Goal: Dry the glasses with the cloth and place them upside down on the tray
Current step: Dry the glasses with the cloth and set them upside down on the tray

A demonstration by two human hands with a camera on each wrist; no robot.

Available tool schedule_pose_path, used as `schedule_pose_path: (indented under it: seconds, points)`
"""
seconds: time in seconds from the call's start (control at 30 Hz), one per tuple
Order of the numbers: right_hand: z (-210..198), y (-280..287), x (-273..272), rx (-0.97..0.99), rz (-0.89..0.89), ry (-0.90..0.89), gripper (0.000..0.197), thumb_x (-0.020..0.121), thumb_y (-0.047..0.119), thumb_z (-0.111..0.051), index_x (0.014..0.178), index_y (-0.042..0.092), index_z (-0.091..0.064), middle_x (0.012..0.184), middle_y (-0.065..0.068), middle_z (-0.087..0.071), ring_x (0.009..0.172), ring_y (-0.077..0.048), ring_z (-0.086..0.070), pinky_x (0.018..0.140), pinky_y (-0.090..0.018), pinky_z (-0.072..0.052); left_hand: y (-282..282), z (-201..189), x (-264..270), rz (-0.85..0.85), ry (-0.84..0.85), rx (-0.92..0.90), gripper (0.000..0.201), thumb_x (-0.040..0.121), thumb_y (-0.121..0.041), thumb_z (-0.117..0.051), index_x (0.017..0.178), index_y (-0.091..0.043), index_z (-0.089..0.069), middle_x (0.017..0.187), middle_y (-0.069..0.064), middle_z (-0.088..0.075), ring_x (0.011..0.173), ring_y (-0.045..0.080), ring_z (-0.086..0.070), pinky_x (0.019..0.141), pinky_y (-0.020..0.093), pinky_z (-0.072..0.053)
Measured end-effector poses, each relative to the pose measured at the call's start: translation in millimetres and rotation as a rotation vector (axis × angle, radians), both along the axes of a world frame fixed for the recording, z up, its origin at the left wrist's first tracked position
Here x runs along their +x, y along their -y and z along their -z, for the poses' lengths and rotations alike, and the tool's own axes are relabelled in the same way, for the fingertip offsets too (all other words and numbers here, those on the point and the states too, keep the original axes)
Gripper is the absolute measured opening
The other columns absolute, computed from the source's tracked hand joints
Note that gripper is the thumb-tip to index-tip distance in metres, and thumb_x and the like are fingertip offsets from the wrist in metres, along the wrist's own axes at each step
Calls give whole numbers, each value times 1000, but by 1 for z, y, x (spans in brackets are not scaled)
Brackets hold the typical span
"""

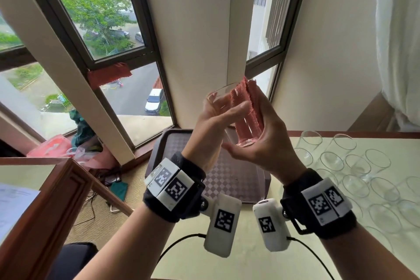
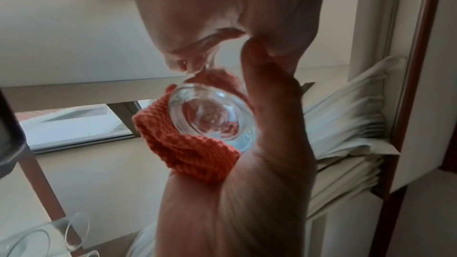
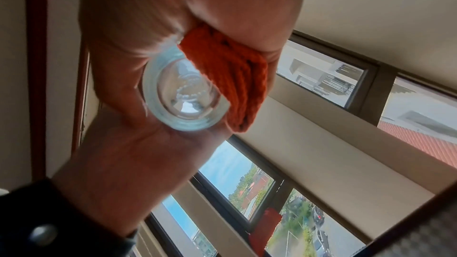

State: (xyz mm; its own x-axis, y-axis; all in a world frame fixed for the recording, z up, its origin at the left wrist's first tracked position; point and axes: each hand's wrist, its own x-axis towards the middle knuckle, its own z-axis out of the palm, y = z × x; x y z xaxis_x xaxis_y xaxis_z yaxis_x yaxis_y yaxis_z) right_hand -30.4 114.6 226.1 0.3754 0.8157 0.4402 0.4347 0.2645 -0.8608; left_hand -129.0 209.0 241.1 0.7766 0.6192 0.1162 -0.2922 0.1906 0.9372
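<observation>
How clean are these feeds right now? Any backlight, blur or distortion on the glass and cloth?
Head view: wide-angle bend in the window frames; glass pale against the wall, cloth sharp. Left wrist view: window backlight, dim right hand, soft focus. Right wrist view: left hand slightly blurred, glass base clear.

Held glass (image 1: 229,116): clear, smooth, glossy, with a thick base. Cloth (image 1: 246,107) pressed against its wall: coarse orange-red knit, ribbed and matt. Below the grip, the tray (image 1: 227,179): dark, with a finely checkered matt surface. Right of the grip, the other glasses (image 1: 354,166): clear, glossy. Table (image 1: 397,143): pale glossy top, varnished wood edging.
</observation>
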Motion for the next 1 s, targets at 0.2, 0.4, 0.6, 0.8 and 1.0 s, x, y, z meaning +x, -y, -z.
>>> schedule_pose_path:
  seconds: [0.2, 0.4, 0.6, 0.8, 1.0]
  points:
    - [-5, 9, 1, -40, -149, -261, 88, 70, 6, -81, 146, 18, -39, 132, -2, -63, 122, -16, -62, 102, -44, -53, 3, 3, -3, 34, 57, -25, 47, 83, -27, -72, 125, -13, -54, 110, 10, -68, 100, 20, -69, 86, 33, -58]
    - [6, 7, 9, -72, -46, -173, 102, 67, 18, -87, 153, 14, -32, 139, -4, -57, 129, -15, -57, 106, -41, -49, -1, -2, -2, 36, -91, -1, 12, 89, -14, -68, 100, -16, -72, 94, 2, -74, 85, 10, -72, 73, 21, -55]
    - [3, 5, 1, -35, -72, -132, 105, 65, 17, -88, 151, 7, -29, 142, -7, -55, 132, -13, -53, 109, -33, -46, 7, -9, 0, -2, -33, 13, 22, 88, -4, -68, 93, -26, -64, 76, -7, -72, 66, -1, -70, 57, 13, -52]
    - [1, 15, -2, -29, -141, -346, 83, 71, 3, -78, 144, 10, -40, 129, -7, -65, 121, -22, -63, 101, -43, -53, 6, -7, 0, 85, -7, 27, 58, 71, -41, -74, 119, -13, -56, 94, -5, -73, 93, 15, -70, 86, 33, -59]
    - [1, 7, 0, 11, -1, -67, 102, 66, 16, -88, 150, 15, -31, 134, 7, -57, 126, -2, -56, 105, -25, -47, 3, -7, -2, 103, 3, -27, 34, 84, -13, -64, 116, -11, -51, 83, -5, -75, 81, 7, -72, 70, 19, -56]
